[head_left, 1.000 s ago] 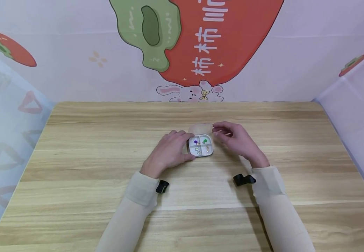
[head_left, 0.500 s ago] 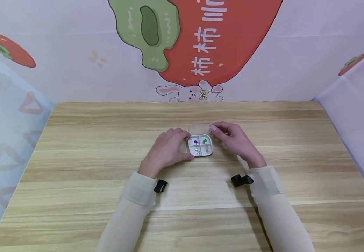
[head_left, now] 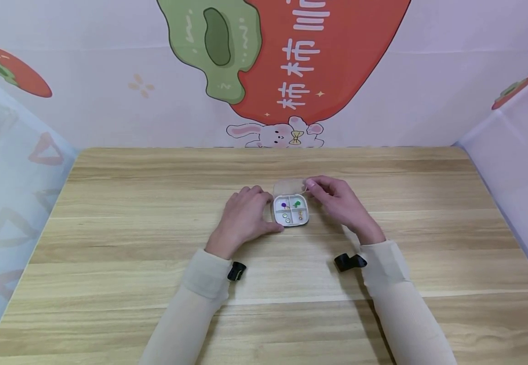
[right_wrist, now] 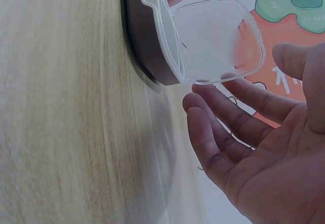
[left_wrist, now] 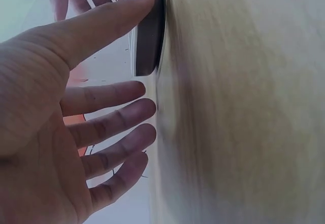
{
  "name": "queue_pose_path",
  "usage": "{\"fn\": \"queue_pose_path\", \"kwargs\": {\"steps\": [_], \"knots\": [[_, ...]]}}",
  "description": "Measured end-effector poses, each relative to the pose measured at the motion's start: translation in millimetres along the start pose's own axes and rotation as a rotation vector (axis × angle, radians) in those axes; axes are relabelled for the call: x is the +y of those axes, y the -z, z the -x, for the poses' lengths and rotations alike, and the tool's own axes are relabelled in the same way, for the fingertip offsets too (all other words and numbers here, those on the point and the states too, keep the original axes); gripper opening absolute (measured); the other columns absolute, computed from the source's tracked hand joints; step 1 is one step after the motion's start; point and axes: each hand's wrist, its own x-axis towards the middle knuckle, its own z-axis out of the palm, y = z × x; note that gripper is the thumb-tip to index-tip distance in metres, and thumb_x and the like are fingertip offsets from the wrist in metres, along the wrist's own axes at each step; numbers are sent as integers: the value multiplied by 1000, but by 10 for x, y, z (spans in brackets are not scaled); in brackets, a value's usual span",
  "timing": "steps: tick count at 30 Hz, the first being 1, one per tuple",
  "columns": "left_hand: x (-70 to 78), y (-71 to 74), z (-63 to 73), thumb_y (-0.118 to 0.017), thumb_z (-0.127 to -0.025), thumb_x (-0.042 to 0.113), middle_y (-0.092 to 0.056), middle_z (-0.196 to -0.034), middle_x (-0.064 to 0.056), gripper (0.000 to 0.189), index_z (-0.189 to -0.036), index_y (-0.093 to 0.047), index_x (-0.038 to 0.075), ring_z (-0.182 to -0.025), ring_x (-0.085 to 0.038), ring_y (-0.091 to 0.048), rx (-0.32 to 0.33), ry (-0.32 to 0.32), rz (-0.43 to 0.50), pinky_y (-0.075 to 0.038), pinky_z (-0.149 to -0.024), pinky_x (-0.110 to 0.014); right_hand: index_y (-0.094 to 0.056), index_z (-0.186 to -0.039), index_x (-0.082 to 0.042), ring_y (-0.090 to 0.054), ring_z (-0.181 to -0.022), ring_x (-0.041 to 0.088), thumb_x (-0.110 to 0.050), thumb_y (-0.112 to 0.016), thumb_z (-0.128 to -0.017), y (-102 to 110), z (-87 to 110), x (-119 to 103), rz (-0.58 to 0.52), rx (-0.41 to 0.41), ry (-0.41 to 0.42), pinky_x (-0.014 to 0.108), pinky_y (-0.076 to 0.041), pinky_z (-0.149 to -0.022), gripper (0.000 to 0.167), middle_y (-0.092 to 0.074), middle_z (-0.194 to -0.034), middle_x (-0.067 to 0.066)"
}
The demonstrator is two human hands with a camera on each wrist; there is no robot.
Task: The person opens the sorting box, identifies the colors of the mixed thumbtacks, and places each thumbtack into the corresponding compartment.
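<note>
A small white pill-box-like case [head_left: 291,210] with a dark base lies on the table, its clear lid [right_wrist: 218,38] raised on the far side. Its compartments hold a purple piece [head_left: 284,205], green pieces [head_left: 297,204], round pale pieces [head_left: 286,218] and gold-coloured pieces [head_left: 300,215]. My left hand [head_left: 243,215] is at the case's left, thumb on the near side and the other fingers loosely extended by the left edge. At the lid's right edge is my right hand [head_left: 341,203]; its bent fingertips touch or nearly touch the lid, while the thumb looks apart from it.
Wood-grain table [head_left: 154,187] surrounds the case. A printed cloth [head_left: 108,101] with persimmon pictures hangs behind, and more cloth lines both sides. A black camera mount [head_left: 350,262] sits by the right wrist, another [head_left: 236,271] by the left.
My right thumb and fingers have moved slightly left onto the lid's edge. The left fingers have drawn back a little from the case's far left corner. The case stays in place.
</note>
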Motion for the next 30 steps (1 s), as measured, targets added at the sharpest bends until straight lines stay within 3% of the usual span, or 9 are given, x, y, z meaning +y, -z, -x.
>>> {"fn": "queue_pose_path", "kwargs": {"steps": [18, 30], "knots": [[-11, -13, 0, -89, -75, 48, -62, -119, -5, 66, -126, -71, 10, -112, -27, -53, -1, -23, 16, -45, -95, -45, -66, -125, -3, -56, -96, 31, -37, -51, -107, -13, -4, 24, 26, -4, 44, 39, -46, -84, 41, -65, -107, 17], [-15, -15, 4, -90, -75, 47, -63, -120, -5, 66, -125, -71, 9, -112, -27, -54, 9, -32, 20, -45, -96, -45, -68, -124, -6, -59, -102, 30, -29, -62, -103, 97, 53, 6, 70, -122, 71, 42, -49, -87, 31, -67, -117, 9]]}}
